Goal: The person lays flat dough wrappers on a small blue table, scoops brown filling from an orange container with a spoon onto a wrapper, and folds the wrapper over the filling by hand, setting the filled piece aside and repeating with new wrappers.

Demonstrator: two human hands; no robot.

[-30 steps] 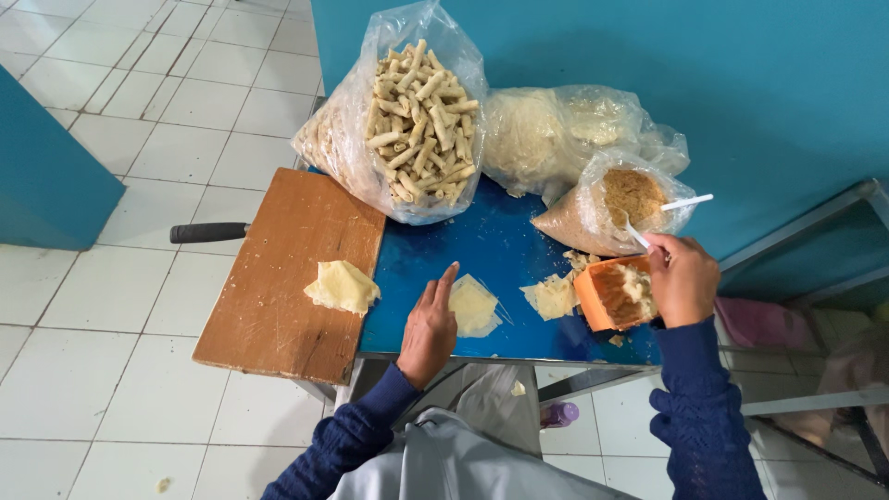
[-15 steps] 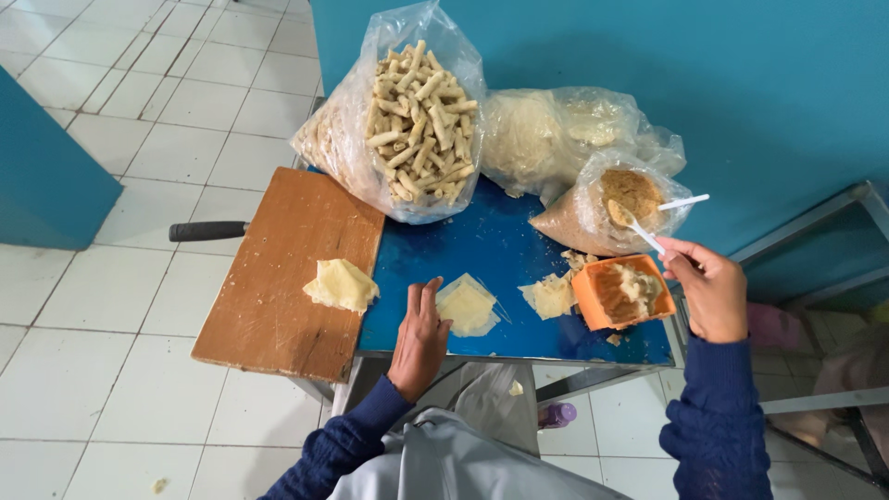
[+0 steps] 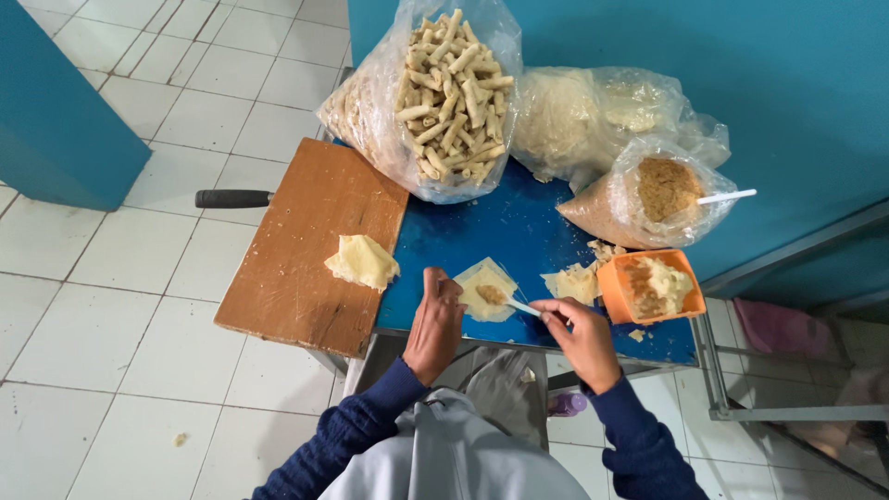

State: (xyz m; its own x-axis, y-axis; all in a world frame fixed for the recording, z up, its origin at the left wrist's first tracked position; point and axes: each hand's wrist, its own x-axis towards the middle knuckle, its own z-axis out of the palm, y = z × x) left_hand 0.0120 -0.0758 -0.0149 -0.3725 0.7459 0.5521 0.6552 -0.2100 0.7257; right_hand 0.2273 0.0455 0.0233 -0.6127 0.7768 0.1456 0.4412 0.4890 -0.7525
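Observation:
A pale square wrapper (image 3: 487,289) lies on the blue table (image 3: 500,231) with a dab of brown filling on it. My left hand (image 3: 435,324) rests at the wrapper's left edge, fingers curled against it. My right hand (image 3: 579,338) holds a small white spoon (image 3: 521,307) whose tip touches the filling on the wrapper. An orange tub (image 3: 648,287) of pale paste stands just right of my right hand. Loose wrapper pieces (image 3: 571,282) lie between the wrapper and the tub.
A wooden board (image 3: 306,250) with a stack of wrappers (image 3: 361,262) overhangs the table's left side, a black handle (image 3: 231,198) beyond it. Bags of rolled sticks (image 3: 444,93), pale dough (image 3: 574,120) and brown filling (image 3: 657,194) stand at the back. Tiled floor lies left; a blue wall behind.
My right hand came down from the brown filling bag to the wrapper, bringing the spoon with filling. My left hand shifted slightly to the wrapper's left edge.

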